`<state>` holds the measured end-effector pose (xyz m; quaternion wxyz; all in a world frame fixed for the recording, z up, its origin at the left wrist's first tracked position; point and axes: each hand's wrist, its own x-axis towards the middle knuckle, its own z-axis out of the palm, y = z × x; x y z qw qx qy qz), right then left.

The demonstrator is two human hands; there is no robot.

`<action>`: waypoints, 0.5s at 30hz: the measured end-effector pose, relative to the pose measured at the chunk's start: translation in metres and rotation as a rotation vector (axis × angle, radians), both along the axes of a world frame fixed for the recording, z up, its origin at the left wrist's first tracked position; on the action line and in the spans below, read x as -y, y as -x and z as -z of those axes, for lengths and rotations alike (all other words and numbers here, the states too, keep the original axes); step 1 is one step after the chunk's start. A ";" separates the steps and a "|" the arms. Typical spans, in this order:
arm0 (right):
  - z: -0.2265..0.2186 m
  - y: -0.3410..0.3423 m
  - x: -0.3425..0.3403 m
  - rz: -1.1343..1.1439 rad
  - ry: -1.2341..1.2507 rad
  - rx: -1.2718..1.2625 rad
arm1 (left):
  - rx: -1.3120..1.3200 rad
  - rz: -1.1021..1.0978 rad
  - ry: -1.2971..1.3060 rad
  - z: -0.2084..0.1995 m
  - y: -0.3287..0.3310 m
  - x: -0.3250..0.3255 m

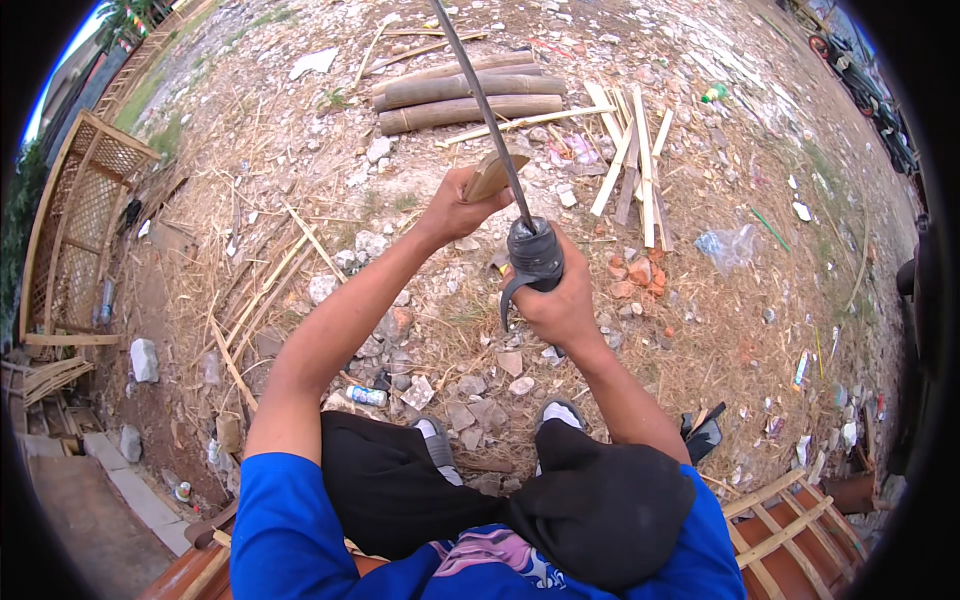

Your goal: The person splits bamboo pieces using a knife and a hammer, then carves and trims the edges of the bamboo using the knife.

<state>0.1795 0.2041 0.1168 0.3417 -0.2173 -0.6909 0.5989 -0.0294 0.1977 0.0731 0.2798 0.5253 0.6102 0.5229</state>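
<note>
My right hand (565,305) is wrapped round the black, tape-bound handle of a machete (478,90). Its long, narrow dark blade points up and away from me, seen nearly edge-on. A loose black strap hangs from the handle. To the left of it, my left hand (458,212) grips a short piece of split bamboo (488,180), tilted up toward the blade. The bamboo's upper end lies close beside the blade; whether they touch I cannot tell. Both arms reach forward over my bent knees.
Thick bamboo poles (470,105) lie ahead, with split strips (640,165) to their right. Rubble (480,410) and broken brick (640,272) litter the ground near my feet. A woven lattice panel (75,230) leans at left; a slatted bamboo frame (795,535) sits at lower right.
</note>
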 end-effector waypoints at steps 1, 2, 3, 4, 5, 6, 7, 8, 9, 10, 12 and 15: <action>0.000 0.000 0.000 0.001 0.019 -0.009 | -0.027 0.002 0.008 0.002 0.001 -0.001; 0.001 -0.001 -0.001 0.005 0.017 -0.006 | -0.025 0.006 0.006 0.001 0.000 -0.001; 0.003 -0.001 -0.004 -0.003 -0.003 -0.013 | 0.019 0.013 0.010 0.000 -0.001 -0.002; 0.003 -0.002 -0.005 -0.009 -0.024 -0.020 | 0.064 0.022 0.013 -0.001 -0.003 -0.003; 0.002 -0.004 -0.006 0.000 -0.027 -0.016 | 0.068 0.031 0.010 -0.002 -0.004 -0.002; 0.001 -0.004 -0.006 -0.007 -0.046 0.010 | 0.085 0.027 0.009 -0.004 -0.004 0.000; 0.000 -0.004 -0.005 -0.014 -0.066 0.035 | 0.103 0.023 0.007 -0.005 -0.005 0.003; 0.004 -0.003 -0.005 -0.020 -0.058 0.027 | 0.110 0.021 0.000 -0.014 -0.009 0.006; 0.006 -0.003 -0.005 -0.010 -0.066 0.031 | 0.113 0.033 -0.007 -0.014 -0.011 0.006; 0.007 -0.005 -0.004 -0.024 -0.039 0.029 | 0.105 0.032 -0.030 -0.014 -0.013 0.006; 0.002 -0.004 0.000 -0.034 -0.014 0.006 | 0.113 0.018 -0.017 -0.019 -0.016 0.010; 0.003 -0.007 0.000 -0.032 -0.019 0.023 | 0.071 0.028 -0.009 -0.020 -0.018 0.011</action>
